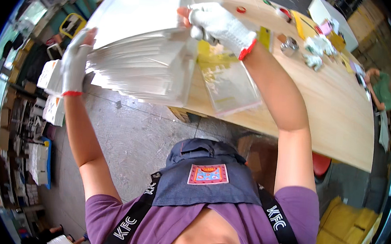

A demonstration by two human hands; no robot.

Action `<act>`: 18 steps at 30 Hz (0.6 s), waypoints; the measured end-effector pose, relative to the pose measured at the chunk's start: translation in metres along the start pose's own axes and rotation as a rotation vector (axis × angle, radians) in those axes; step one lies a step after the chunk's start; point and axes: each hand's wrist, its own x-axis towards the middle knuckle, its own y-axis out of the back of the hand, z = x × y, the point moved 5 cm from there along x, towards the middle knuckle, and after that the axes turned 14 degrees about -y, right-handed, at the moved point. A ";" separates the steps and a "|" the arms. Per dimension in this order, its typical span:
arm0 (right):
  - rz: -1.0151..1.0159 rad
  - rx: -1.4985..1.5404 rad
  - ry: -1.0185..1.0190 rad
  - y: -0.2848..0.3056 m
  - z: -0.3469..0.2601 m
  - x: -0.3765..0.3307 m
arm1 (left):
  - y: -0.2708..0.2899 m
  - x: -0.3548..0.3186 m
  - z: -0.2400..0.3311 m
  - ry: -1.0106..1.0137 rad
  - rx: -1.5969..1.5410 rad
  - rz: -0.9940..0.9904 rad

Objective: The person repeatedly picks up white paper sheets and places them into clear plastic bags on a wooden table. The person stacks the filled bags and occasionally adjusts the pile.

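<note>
1. A worker in white knit gloves lifts one thick stack of white sheets (pixel 141 47) over the near edge of a long wooden table (pixel 326 115), the pile fanning out at its lower edge.
2. The left hand (pixel 76 60) presses flat and open against the stack's left end, seemingly to square the loose edges and keep them from sliding; it grips nothing.
3. The right hand (pixel 220 24) is curled over the stack's top right corner, fingers closed on the sheets, apparently carrying the weight. The two hands sit well apart, one at each end.
4. One clear plastic bag (pixel 229 85) lies flat on the table just below the right forearm, its mouth toward the table edge, probably kept within reach.
5. Farther along the table are one small round metal tin (pixel 288 46), a roll of red tape (pixel 241 9) and two crumpled white gloves (pixel 314 51); other small items there are too blurred to count.
6. One more person, in green (pixel 384 89), works at the table's far right.
7. Shelves of white boxes (pixel 51 91) line the floor on the left.
</note>
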 end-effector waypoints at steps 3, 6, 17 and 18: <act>-0.045 0.026 0.120 0.024 0.007 -0.031 | 0.029 -0.015 0.013 -0.011 0.049 0.240; 0.140 -0.003 0.007 0.086 0.078 -0.057 | 0.021 -0.041 0.041 -0.240 0.391 0.457; 0.781 -1.236 -0.371 0.092 0.365 -0.225 | -0.187 -0.189 0.123 -0.585 -0.451 -0.280; 0.823 -1.175 -0.311 0.080 0.365 -0.225 | -0.211 -0.190 0.130 -0.588 -0.468 -0.364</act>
